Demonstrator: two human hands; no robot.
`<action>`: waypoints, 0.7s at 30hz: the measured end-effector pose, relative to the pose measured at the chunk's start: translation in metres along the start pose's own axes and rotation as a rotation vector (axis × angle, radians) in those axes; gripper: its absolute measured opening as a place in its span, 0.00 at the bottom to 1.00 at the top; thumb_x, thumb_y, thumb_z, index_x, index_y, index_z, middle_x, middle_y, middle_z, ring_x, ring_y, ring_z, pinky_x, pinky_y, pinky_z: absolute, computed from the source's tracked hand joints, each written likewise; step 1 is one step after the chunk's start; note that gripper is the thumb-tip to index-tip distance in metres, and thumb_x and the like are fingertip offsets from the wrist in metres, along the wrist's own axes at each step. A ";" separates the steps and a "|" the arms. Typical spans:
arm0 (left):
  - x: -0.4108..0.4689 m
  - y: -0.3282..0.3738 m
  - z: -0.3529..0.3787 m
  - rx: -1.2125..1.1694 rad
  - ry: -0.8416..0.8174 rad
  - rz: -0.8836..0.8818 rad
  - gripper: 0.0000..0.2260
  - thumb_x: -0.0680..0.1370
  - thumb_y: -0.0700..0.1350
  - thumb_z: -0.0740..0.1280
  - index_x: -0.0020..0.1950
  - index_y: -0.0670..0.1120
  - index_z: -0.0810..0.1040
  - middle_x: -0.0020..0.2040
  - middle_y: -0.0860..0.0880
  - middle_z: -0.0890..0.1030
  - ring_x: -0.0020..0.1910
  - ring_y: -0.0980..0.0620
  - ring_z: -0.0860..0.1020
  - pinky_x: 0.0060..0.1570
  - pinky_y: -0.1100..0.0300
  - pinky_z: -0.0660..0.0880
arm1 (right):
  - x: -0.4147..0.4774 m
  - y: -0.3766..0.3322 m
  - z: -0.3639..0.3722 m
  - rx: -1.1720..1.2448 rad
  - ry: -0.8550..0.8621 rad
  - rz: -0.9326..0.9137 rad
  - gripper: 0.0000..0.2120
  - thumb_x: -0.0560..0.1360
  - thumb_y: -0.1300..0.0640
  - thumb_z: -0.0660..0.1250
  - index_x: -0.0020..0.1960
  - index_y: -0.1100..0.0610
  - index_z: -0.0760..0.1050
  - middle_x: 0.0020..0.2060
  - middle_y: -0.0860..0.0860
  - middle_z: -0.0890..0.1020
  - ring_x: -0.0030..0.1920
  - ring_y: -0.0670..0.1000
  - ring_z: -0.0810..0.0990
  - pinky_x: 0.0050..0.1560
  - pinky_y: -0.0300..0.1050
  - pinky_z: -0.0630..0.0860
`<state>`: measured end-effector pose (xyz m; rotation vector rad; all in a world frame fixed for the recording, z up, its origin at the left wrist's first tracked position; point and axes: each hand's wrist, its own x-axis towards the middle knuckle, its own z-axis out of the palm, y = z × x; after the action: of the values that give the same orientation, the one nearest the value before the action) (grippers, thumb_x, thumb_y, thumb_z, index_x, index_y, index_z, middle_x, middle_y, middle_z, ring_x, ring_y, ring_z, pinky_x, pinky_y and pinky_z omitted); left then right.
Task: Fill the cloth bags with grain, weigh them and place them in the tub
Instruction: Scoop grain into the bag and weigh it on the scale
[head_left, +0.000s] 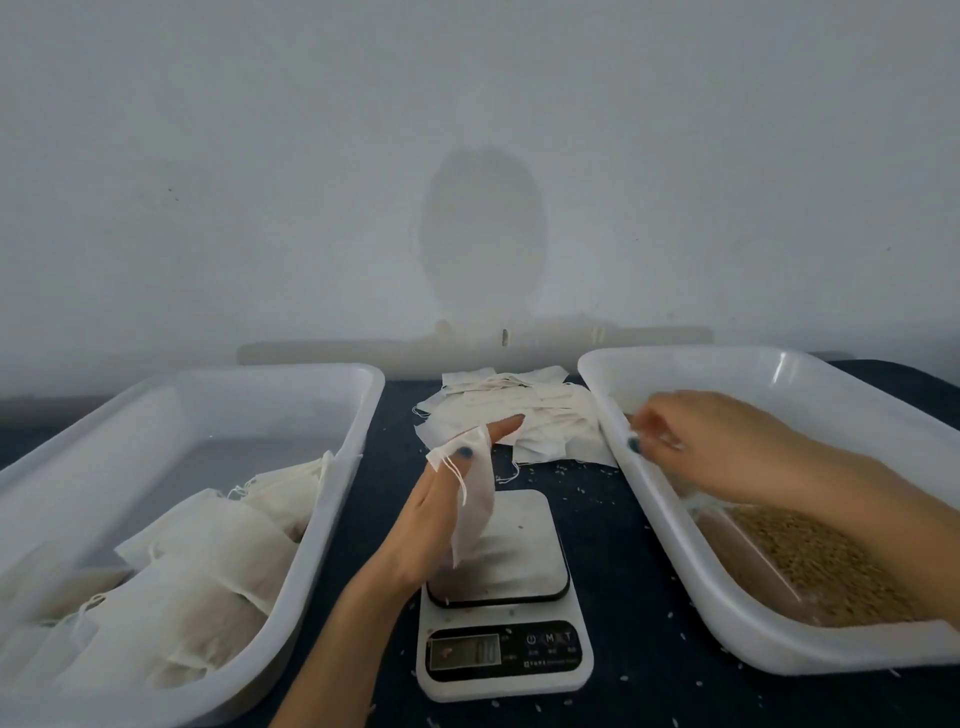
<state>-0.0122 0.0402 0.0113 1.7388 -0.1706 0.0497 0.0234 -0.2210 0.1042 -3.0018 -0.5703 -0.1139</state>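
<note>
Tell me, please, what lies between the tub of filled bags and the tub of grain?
In the head view: the scale, behind it a pile of empty bags, and the left hand holding one empty bag above the scale.

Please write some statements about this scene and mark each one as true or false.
1. The left hand holds an empty cloth bag above the scale. True.
2. A filled bag lies on the scale. False: no filled bag is on it.
3. The left tub holds filled bags. True.
4. The grain is in the left tub. False: the grain is in the right tub.
5. The right hand rests on the scale. False: the right hand is over the right tub.
</note>
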 end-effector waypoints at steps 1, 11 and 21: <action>-0.011 0.005 0.001 -0.023 -0.037 0.053 0.24 0.78 0.66 0.50 0.72 0.66 0.67 0.72 0.66 0.67 0.70 0.67 0.66 0.67 0.65 0.65 | -0.003 -0.018 -0.002 0.143 0.045 -0.079 0.11 0.81 0.45 0.60 0.58 0.49 0.76 0.51 0.43 0.79 0.52 0.44 0.79 0.56 0.44 0.76; -0.008 0.013 0.003 -0.157 -0.079 0.141 0.14 0.79 0.64 0.56 0.58 0.72 0.78 0.58 0.65 0.81 0.61 0.61 0.78 0.55 0.69 0.76 | -0.001 -0.103 0.060 0.871 -0.004 -0.150 0.05 0.80 0.46 0.63 0.51 0.47 0.75 0.46 0.44 0.82 0.47 0.43 0.81 0.48 0.41 0.79; 0.006 -0.003 0.003 1.059 0.525 0.643 0.16 0.79 0.47 0.66 0.31 0.47 0.73 0.26 0.52 0.72 0.28 0.54 0.66 0.26 0.57 0.67 | 0.011 -0.092 0.116 0.967 0.355 -0.078 0.12 0.75 0.41 0.67 0.41 0.49 0.78 0.35 0.43 0.81 0.38 0.43 0.80 0.37 0.35 0.75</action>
<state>-0.0058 0.0368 0.0090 2.5539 -0.3438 1.2446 0.0063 -0.1203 -0.0040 -1.9664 -0.5009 -0.2736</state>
